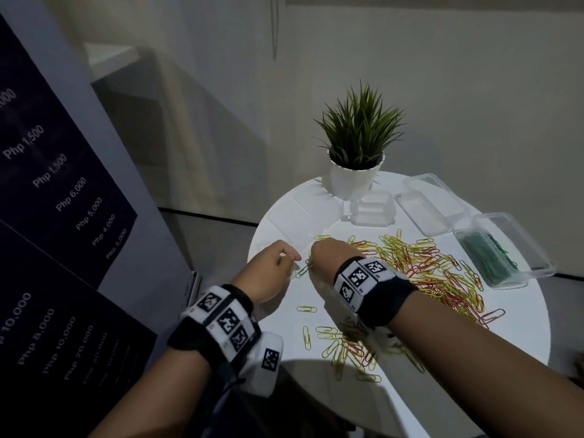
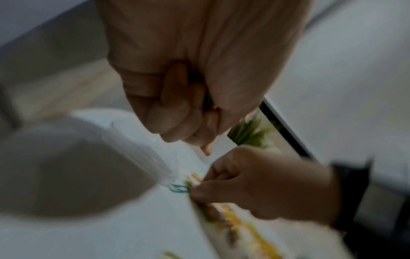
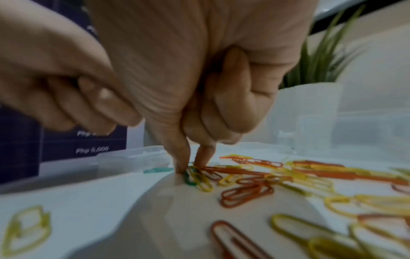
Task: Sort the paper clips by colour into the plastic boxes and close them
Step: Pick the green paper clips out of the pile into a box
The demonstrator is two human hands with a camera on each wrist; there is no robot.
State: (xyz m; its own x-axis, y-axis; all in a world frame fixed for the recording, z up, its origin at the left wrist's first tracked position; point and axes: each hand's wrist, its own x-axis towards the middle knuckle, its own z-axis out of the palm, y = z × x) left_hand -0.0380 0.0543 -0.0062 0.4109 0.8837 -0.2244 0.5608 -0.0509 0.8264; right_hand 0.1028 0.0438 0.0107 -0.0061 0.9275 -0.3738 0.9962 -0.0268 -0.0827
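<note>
A pile of yellow and red paper clips (image 1: 423, 273) covers the round white table (image 1: 284, 314). My right hand (image 1: 311, 263) has thumb and index tips down on the table, pinching a green paper clip (image 3: 189, 178) at the pile's left edge. A second green clip (image 1: 302, 270) lies just left of those fingertips. My left hand (image 1: 289, 257) hovers close beside it, curled into a fist, and a dark green streak of paper clips (image 2: 207, 103) shows between its fingers and palm. An open clear box of green clips (image 1: 493, 257) stands at the right.
A potted plant (image 1: 357, 172) stands at the table's far side. Beside it are a small clear box (image 1: 373, 210) and an open empty clear box (image 1: 423, 213). Another clear box (image 3: 133, 157) sits behind my hands. A dark price board (image 1: 63, 200) stands at the left.
</note>
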